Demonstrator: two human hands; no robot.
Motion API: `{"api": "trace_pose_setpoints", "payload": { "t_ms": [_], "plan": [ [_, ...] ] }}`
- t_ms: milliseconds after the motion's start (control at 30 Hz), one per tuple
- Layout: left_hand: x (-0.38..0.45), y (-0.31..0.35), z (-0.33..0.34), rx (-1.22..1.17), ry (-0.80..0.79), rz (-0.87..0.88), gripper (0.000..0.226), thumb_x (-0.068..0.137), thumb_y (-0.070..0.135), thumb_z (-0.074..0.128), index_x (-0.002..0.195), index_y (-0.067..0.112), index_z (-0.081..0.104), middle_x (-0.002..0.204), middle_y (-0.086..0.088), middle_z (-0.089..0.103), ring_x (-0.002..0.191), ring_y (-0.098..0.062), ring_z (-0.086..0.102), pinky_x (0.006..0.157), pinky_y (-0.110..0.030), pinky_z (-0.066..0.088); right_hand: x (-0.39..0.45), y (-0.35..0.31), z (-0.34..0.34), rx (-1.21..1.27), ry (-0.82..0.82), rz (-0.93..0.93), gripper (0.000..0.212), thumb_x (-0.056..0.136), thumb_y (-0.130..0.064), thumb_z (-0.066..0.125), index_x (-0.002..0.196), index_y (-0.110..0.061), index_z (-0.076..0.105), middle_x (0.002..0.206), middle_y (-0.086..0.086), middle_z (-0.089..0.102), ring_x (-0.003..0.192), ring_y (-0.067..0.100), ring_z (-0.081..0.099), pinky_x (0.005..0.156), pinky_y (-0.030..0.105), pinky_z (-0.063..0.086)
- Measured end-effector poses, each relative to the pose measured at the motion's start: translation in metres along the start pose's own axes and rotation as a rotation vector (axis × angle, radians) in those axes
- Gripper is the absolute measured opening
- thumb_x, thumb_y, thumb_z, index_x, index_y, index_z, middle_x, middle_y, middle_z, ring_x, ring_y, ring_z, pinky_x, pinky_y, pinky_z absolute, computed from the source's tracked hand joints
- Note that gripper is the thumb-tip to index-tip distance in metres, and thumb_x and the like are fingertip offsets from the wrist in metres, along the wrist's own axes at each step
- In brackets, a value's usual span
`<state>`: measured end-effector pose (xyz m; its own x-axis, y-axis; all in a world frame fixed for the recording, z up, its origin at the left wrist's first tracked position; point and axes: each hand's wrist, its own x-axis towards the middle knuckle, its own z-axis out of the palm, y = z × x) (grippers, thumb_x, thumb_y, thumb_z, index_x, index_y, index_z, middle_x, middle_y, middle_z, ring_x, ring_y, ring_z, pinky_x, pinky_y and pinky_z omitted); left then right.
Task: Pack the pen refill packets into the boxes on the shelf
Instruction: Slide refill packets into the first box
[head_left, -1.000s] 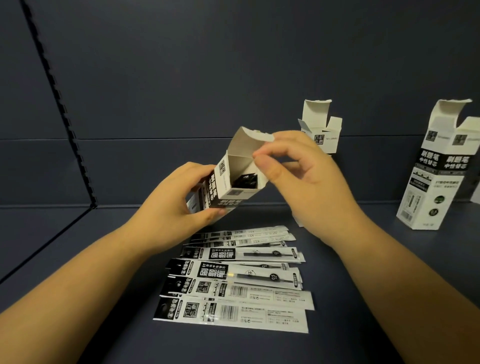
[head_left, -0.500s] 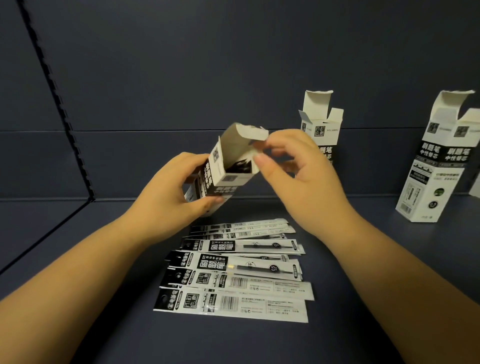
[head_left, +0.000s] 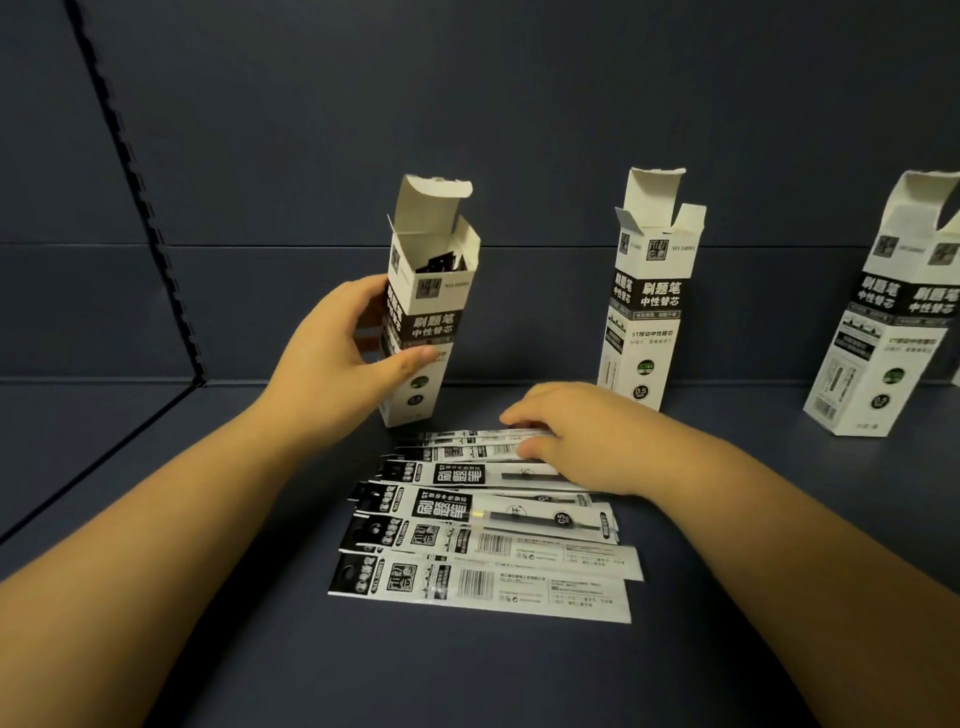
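A white and black open box (head_left: 434, 301) stands upright on the dark shelf (head_left: 467, 675), its top flaps raised and dark packet ends showing inside. My left hand (head_left: 332, 358) grips its left side, thumb across the front. Several pen refill packets (head_left: 483, 582) lie fanned out in front of the box. My right hand (head_left: 582, 436) is down on the far end of the row, fingers curled over the far edge of the farthest packet (head_left: 467, 441) and thumb pressed on it.
Two more open boxes stand on the shelf, one at centre right (head_left: 649, 291) and one at the far right edge (head_left: 893, 312). The shelf's back wall and a slotted upright (head_left: 135, 176) on the left close the space.
The box has gone from tilted in the air to upright on the shelf. My right hand left its top flap and dropped onto the far packets.
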<state>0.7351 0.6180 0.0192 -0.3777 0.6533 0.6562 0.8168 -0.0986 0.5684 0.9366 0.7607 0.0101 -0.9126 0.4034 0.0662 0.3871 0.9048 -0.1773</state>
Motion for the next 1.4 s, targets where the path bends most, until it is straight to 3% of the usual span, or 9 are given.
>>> {"api": "trace_pose_setpoints", "payload": {
  "t_ms": [300, 467, 567, 633, 900, 967, 1100, 1267, 1400],
  "plan": [
    [0.001, -0.002, -0.002, 0.026, 0.01, -0.032, 0.063, 0.084, 0.03, 0.077, 0.139, 0.038, 0.048, 0.131, 0.015, 0.057, 0.12, -0.005, 0.057, 0.101, -0.029, 0.049, -0.003, -0.002, -0.003, -0.011, 0.064, -0.036, 0.028, 0.1, -0.024, 0.054, 0.119, -0.034, 0.071, 0.108, -0.014, 0.06, 0.101, 0.012, 0.059, 0.092, 0.038, 0.052],
    [0.001, -0.002, -0.002, 0.017, 0.015, -0.049, 0.061, 0.084, 0.034, 0.076, 0.138, 0.036, 0.049, 0.132, 0.014, 0.058, 0.12, -0.004, 0.057, 0.097, -0.025, 0.048, -0.006, -0.004, -0.006, -0.002, 0.094, -0.024, 0.033, 0.095, -0.016, 0.051, 0.117, -0.032, 0.07, 0.106, -0.01, 0.061, 0.096, 0.013, 0.059, 0.086, 0.036, 0.053],
    [0.002, -0.003, -0.002, 0.003, 0.021, -0.068, 0.062, 0.084, 0.032, 0.075, 0.14, 0.033, 0.049, 0.134, 0.012, 0.058, 0.122, -0.006, 0.056, 0.097, -0.024, 0.047, -0.006, -0.003, -0.006, -0.035, 0.078, -0.004, 0.021, 0.094, -0.015, 0.046, 0.089, -0.025, 0.063, 0.095, -0.006, 0.052, 0.088, 0.016, 0.054, 0.079, 0.035, 0.05],
    [0.002, -0.004, -0.002, -0.013, 0.024, -0.075, 0.062, 0.084, 0.031, 0.076, 0.141, 0.032, 0.049, 0.135, 0.011, 0.058, 0.123, -0.007, 0.056, 0.099, -0.027, 0.048, -0.007, -0.003, -0.01, -0.022, 0.081, 0.025, 0.024, 0.093, -0.015, 0.047, 0.076, -0.03, 0.055, 0.092, -0.005, 0.05, 0.085, 0.016, 0.054, 0.076, 0.034, 0.049],
    [0.002, -0.006, -0.003, -0.054, 0.039, -0.118, 0.063, 0.085, 0.031, 0.076, 0.142, 0.033, 0.049, 0.136, 0.015, 0.059, 0.125, -0.006, 0.056, 0.102, -0.031, 0.047, -0.018, 0.0, -0.027, 0.144, 0.08, 0.104, 0.023, 0.1, -0.018, 0.048, 0.087, -0.03, 0.062, 0.086, -0.005, 0.066, 0.073, 0.014, 0.061, 0.062, 0.029, 0.048],
    [0.002, -0.006, -0.003, -0.06, 0.039, -0.123, 0.063, 0.085, 0.03, 0.076, 0.142, 0.033, 0.049, 0.136, 0.015, 0.059, 0.125, -0.005, 0.056, 0.101, -0.03, 0.047, -0.019, 0.0, -0.029, 0.232, 0.103, 0.137, 0.024, 0.1, -0.017, 0.048, 0.09, -0.029, 0.067, 0.086, -0.004, 0.07, 0.075, 0.017, 0.065, 0.065, 0.033, 0.053],
    [0.002, -0.006, -0.002, -0.067, 0.048, -0.121, 0.061, 0.085, 0.029, 0.077, 0.14, 0.034, 0.05, 0.133, 0.016, 0.06, 0.121, -0.001, 0.057, 0.097, -0.023, 0.046, -0.022, 0.0, -0.033, 0.563, 0.156, 0.164, 0.027, 0.097, -0.009, 0.054, 0.097, -0.028, 0.072, 0.087, -0.011, 0.076, 0.081, 0.005, 0.072, 0.067, 0.02, 0.054],
    [0.002, -0.006, -0.002, -0.064, 0.044, -0.117, 0.062, 0.085, 0.028, 0.076, 0.141, 0.033, 0.049, 0.133, 0.017, 0.06, 0.121, 0.0, 0.057, 0.094, -0.02, 0.045, -0.018, -0.001, -0.03, 0.955, 0.171, 0.233, 0.022, 0.097, 0.001, 0.056, 0.105, -0.014, 0.07, 0.095, 0.003, 0.078, 0.084, 0.011, 0.075, 0.078, 0.03, 0.063],
    [0.001, -0.005, -0.002, -0.07, 0.042, -0.119, 0.062, 0.085, 0.028, 0.076, 0.14, 0.033, 0.049, 0.133, 0.016, 0.06, 0.119, 0.003, 0.056, 0.093, -0.02, 0.045, -0.016, -0.002, -0.033, 1.227, 0.156, 0.281, 0.014, 0.101, -0.008, 0.056, 0.103, -0.006, 0.069, 0.091, 0.011, 0.075, 0.082, 0.022, 0.07, 0.078, 0.039, 0.061]
  ]
}}
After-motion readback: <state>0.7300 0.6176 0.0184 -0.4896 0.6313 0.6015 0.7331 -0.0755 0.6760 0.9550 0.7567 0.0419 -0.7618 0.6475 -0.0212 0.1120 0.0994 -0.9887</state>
